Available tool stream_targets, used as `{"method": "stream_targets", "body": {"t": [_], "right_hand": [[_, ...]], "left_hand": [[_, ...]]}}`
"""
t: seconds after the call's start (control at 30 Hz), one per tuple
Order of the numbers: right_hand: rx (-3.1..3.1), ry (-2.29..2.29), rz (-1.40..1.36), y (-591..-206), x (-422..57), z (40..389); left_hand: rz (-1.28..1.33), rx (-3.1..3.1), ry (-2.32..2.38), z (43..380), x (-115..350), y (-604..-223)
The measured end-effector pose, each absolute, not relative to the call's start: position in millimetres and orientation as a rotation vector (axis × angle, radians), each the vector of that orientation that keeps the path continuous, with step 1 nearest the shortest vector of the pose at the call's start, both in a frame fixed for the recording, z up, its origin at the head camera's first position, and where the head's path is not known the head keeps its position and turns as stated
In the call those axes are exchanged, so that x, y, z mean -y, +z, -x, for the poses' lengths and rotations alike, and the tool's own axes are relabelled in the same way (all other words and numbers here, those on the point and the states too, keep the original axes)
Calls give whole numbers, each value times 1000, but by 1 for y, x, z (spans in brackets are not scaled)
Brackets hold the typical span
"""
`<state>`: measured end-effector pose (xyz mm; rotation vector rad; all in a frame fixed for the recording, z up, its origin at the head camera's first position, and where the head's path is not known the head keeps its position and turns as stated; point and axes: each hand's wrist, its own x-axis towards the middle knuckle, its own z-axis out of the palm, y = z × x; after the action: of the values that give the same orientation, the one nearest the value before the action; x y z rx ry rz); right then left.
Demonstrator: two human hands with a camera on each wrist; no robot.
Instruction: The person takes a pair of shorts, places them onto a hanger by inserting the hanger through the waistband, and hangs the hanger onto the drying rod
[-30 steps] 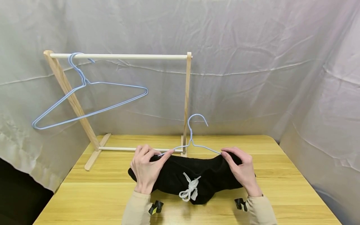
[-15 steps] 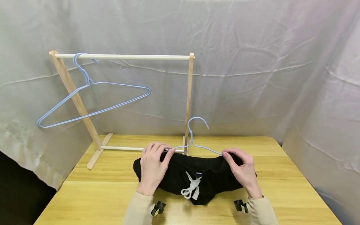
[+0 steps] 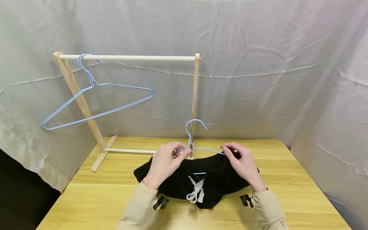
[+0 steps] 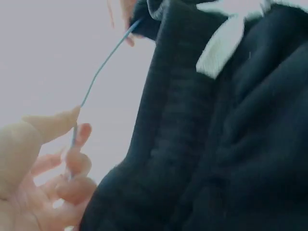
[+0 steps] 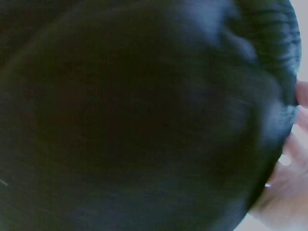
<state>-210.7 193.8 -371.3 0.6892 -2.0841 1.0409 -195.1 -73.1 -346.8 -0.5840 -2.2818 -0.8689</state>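
Note:
Black drawstring pants (image 3: 227,183) hang bunched over a light blue wire hanger (image 3: 196,120), whose hook stands up above the waistband. A white drawstring (image 3: 196,191) is tied in a bow at the front. My left hand (image 3: 162,163) pinches the hanger wire just left of its neck, apart from the waistband in the left wrist view. On the right shoulder of the hanger, my right hand (image 3: 244,164) grips the wire together with the waistband's edge. Dark cloth (image 5: 134,120) fills most of the right wrist view. The hanger's ends are hidden inside the pants.
Behind and left stands a wooden rack (image 3: 81,105) with a white top rail (image 3: 149,58). Blue hangers (image 3: 126,102) hang together near the rail's left end. The wooden table (image 3: 287,191) is bounded by grey curtains (image 3: 258,95).
My left hand has shifted its hold along the hanger wire rightward, off the waistband's left part toward the neck. The hook has moved slightly left, and my right hand a little up and left.

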Motion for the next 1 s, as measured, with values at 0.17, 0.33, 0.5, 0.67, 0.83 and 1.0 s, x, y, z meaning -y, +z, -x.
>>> {"method": "stream_targets", "body": {"t": [0.17, 0.33, 0.5, 0.67, 0.83, 1.0], "right_hand": [[2162, 1101, -746, -336, -186, 232], [2228, 1340, -729, -291, -179, 260], [2179, 1614, -779, -250, -163, 285], [2092, 1819, -727, -218, -140, 308], [2089, 1934, -689, -196, -119, 325], [2125, 1929, -690, -186, -105, 336]], "left_hand": [[418, 2259, -850, 206, 74, -338], [397, 2257, -839, 215, 77, -329], [391, 2295, -839, 221, 82, -320], [400, 2316, -847, 227, 88, -311], [385, 2347, -867, 233, 94, -304], [379, 2357, -888, 236, 98, -297]]}}
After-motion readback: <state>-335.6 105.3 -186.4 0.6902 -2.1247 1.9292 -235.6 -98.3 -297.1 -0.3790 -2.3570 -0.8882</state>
